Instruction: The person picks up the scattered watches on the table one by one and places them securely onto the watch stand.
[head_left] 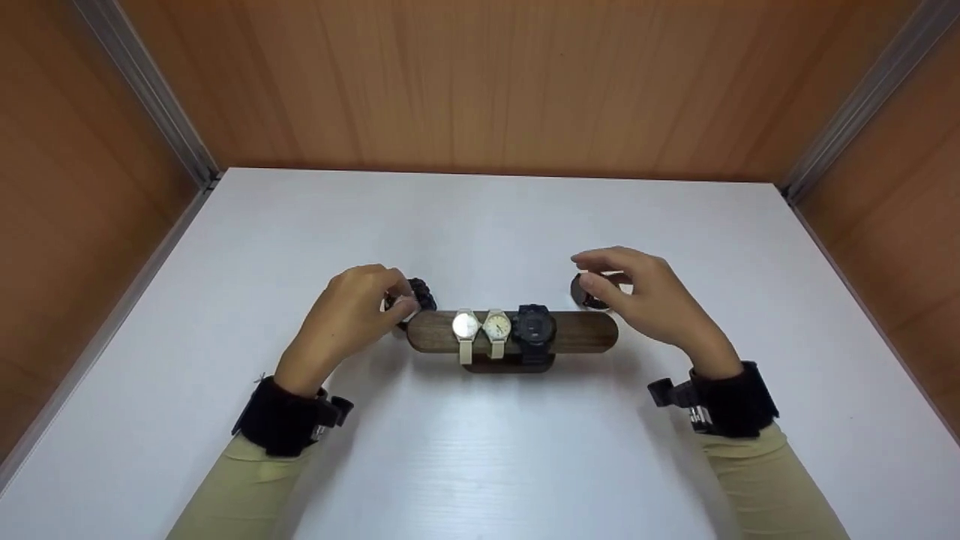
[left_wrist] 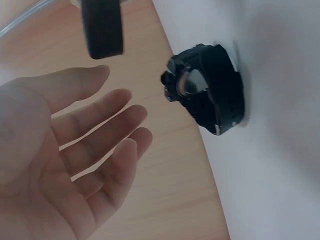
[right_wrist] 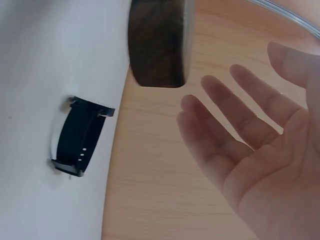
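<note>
**Two loose watches, hands hovering, nothing gripped**

Left hand fingers spread and relaxed, just beside chunky black watch on the worktop off the wooden stand's left end. Right hand likewise spread near slim strap watch at the right end (contact unclear from head view). Both look light; straps flex, glass fragile. Pinch the case sides, not the crystal.

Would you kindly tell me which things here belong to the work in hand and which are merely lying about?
In hand:
left hand, open, beside chunky black watch
right hand, open, beside black-strapped watch
wooden watch stand

Lying about:
two cream watches and dark watch, already on the stand
white table
</note>
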